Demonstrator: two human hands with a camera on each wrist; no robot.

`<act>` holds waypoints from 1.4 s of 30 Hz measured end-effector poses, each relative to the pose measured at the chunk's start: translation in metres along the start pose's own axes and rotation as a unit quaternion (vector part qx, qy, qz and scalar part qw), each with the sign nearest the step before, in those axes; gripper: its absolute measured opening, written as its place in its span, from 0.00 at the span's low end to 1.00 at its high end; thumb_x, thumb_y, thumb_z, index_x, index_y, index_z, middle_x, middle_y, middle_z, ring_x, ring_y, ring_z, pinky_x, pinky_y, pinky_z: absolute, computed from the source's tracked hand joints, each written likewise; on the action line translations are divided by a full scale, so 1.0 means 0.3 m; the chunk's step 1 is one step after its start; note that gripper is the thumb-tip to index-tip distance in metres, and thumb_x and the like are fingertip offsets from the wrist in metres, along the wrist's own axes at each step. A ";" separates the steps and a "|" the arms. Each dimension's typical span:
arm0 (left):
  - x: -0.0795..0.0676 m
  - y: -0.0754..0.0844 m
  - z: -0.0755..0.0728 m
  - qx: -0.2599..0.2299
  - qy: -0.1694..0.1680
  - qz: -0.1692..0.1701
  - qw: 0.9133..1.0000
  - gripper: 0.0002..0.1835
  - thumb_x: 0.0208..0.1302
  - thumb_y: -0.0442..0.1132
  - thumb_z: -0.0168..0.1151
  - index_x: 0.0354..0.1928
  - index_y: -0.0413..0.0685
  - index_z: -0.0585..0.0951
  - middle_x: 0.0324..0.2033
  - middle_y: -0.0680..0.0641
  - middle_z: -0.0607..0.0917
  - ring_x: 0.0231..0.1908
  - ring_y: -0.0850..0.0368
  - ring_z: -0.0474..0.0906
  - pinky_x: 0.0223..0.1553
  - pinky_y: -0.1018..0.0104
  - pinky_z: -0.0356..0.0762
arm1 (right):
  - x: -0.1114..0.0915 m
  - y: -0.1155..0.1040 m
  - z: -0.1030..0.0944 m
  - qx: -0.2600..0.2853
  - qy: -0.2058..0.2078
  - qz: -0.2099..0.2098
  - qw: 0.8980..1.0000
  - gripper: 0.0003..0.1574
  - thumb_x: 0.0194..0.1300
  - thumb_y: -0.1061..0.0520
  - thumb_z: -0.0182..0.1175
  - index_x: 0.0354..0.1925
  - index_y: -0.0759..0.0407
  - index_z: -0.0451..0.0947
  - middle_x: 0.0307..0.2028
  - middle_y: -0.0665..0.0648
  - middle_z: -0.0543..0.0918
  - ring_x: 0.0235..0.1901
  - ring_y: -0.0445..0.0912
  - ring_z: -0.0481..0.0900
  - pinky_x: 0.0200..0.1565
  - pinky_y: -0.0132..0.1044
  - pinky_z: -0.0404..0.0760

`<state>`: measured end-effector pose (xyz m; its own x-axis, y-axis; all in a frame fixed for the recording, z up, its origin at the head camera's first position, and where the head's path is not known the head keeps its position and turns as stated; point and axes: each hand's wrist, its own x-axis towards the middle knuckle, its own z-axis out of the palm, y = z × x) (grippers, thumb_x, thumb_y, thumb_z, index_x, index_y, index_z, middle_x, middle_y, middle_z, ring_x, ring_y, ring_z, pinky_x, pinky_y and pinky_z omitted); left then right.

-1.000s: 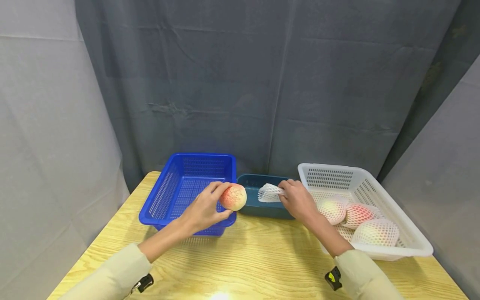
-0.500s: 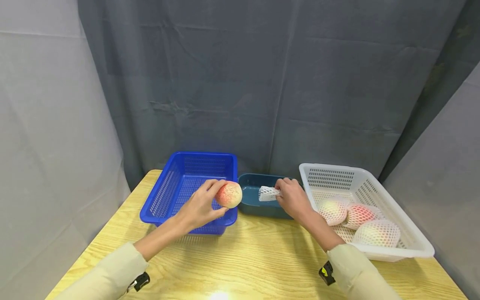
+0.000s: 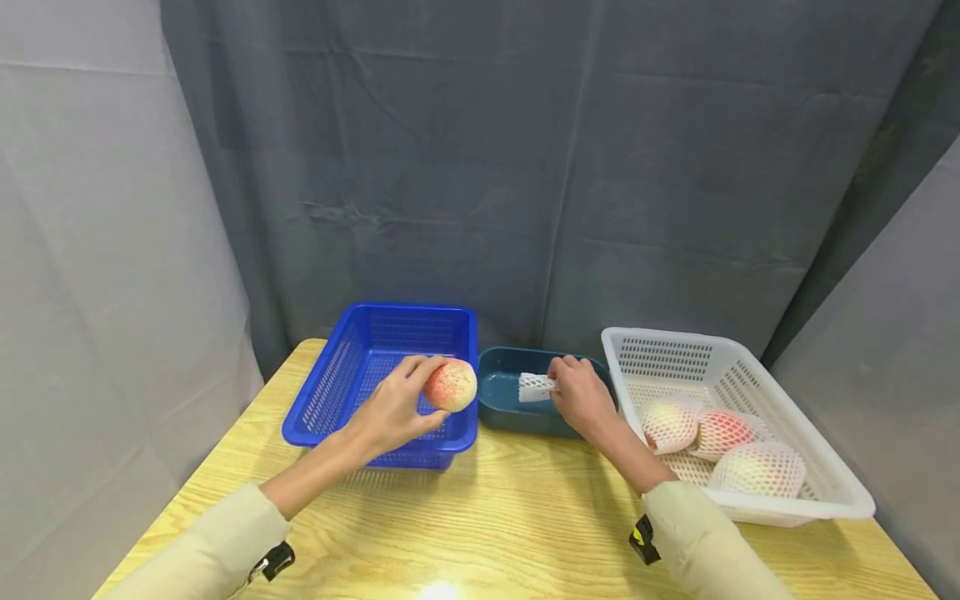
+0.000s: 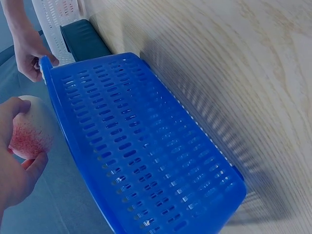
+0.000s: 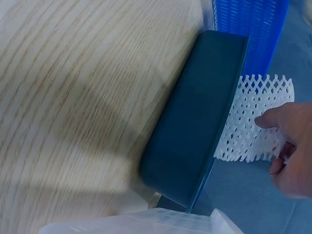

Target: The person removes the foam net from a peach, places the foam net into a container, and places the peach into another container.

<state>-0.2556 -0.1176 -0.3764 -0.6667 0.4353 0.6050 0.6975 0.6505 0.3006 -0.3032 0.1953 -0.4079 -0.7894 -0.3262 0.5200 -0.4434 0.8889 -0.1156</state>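
A bare red and cream peach [image 3: 452, 385] is gripped between the thumb and fingers of my left hand [image 3: 397, 408], above the right side of the blue basket [image 3: 303, 435]. In the left wrist view the peach [image 4: 35, 129] stands clear of the basket's rim. My right hand [image 3: 583, 396] pinches a white foam net sleeve [image 3: 536, 387] over the dark teal bin [image 3: 525, 422]. Seen from the right wrist, the foam net sleeve [image 5: 253, 119] hangs flattened beside the bin's rim, the thumb lying on it.
A white basket [image 3: 780, 508] stands at the right, holding several peaches in foam nets, one of them a netted peach [image 3: 759, 469] near the front. The three containers sit side by side on a wooden table [image 3: 450, 525]. Grey cloth [image 3: 420, 167] hangs behind them.
My left hand has moved a little left with the peach, further over the blue basket. My right hand has shifted slightly left, and the foam net sleeve sits lower and more bunched.
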 end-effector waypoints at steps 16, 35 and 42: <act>-0.005 -0.016 -0.011 -0.001 0.008 -0.006 1.000 0.38 0.45 0.36 0.80 0.62 0.44 0.75 0.51 0.40 0.79 0.45 0.46 0.81 0.43 0.55 0.83 | -0.003 0.023 0.062 -0.001 -0.055 0.021 0.998 0.11 0.56 0.72 0.60 0.39 0.66 0.81 0.34 0.62 0.80 0.35 0.59 0.76 0.42 0.51 0.77; -0.008 -0.038 -0.028 0.004 0.010 -0.032 0.999 0.40 0.45 0.37 0.81 0.63 0.44 0.74 0.51 0.39 0.78 0.45 0.43 0.81 0.44 0.50 0.82 | 0.000 0.020 0.048 0.063 -0.196 0.102 0.973 0.19 0.67 0.53 0.51 0.20 0.57 0.70 0.24 0.58 0.74 0.21 0.45 0.61 0.31 0.43 0.66; -0.009 -0.048 -0.032 0.005 0.009 -0.035 0.999 0.39 0.46 0.37 0.81 0.63 0.44 0.74 0.51 0.39 0.78 0.46 0.43 0.81 0.44 0.50 0.82 | 0.000 0.021 0.041 0.055 -0.215 0.101 0.970 0.30 0.75 0.41 0.47 0.33 0.59 0.85 0.29 0.60 0.83 0.32 0.55 0.80 0.43 0.53 0.77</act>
<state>-0.2613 -0.1340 -0.3753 -0.7091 0.3778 0.5953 0.6464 0.6855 0.3350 -0.3111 0.1968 -0.4192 -0.9586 -0.2737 0.0792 -0.2849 0.9167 -0.2802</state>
